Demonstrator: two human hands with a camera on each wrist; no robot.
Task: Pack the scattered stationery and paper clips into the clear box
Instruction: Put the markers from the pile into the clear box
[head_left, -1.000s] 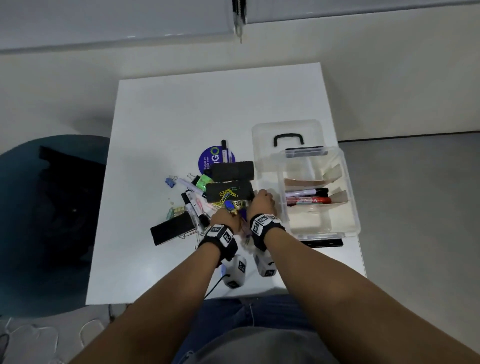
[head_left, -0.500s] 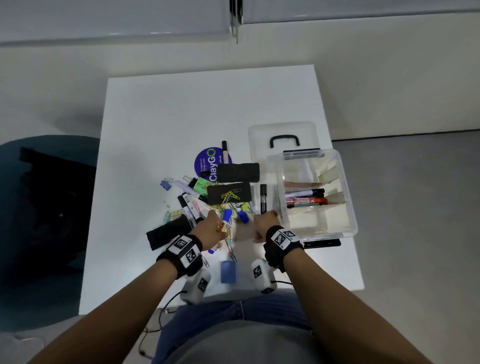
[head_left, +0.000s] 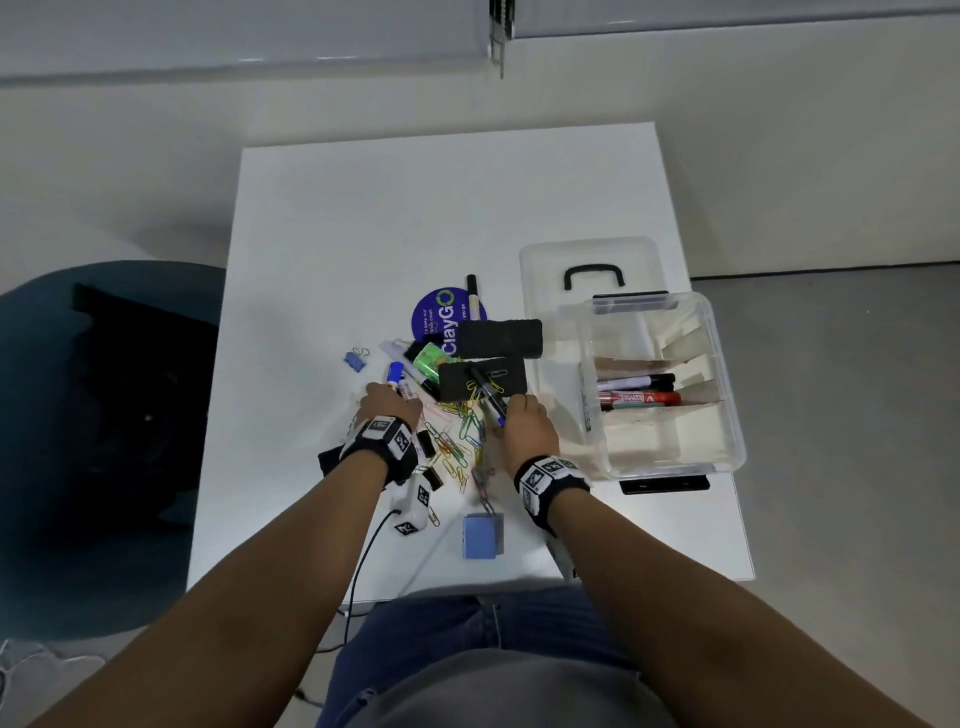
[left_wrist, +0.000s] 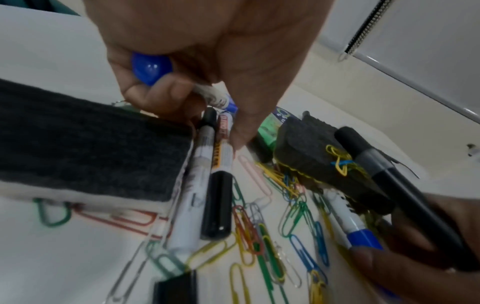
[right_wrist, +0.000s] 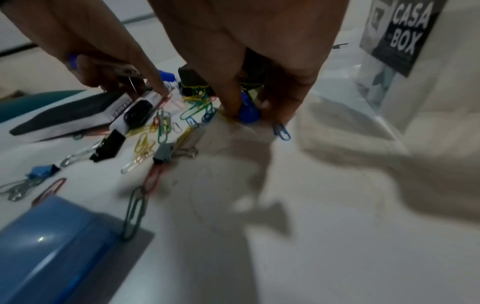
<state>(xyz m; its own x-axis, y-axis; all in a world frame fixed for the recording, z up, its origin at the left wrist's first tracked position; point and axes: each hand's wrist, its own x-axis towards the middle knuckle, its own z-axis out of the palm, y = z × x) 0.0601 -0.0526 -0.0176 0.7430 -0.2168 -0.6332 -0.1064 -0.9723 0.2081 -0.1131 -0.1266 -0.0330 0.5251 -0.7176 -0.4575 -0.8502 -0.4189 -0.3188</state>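
My left hand (head_left: 387, 400) grips a blue-capped marker (left_wrist: 152, 67) and its fingertips touch two more markers (left_wrist: 207, 185) lying beside a black felt eraser (left_wrist: 91, 154). My right hand (head_left: 511, 413) holds a black marker (left_wrist: 389, 185) together with a second blue-capped marker (right_wrist: 248, 113), just left of the clear box (head_left: 727, 415). Several markers (head_left: 639, 397) lie in the box's middle compartment. Coloured paper clips (head_left: 457, 436) are scattered on the white table (head_left: 311, 234) between my hands. Two more erasers (head_left: 498, 338) lie beyond them.
The box lid (head_left: 587, 260) with its black handle lies behind the box. A small blue clip case (head_left: 483, 535) sits near the table's front edge. A green highlighter (head_left: 431, 358), a blue binder clip (head_left: 356, 358) and a round purple sticker (head_left: 447, 317) lie in the pile.
Both hands moved forward into the pile. The black marker that lay beside the box is now in my right hand, and my left hand has taken up a blue-capped marker.
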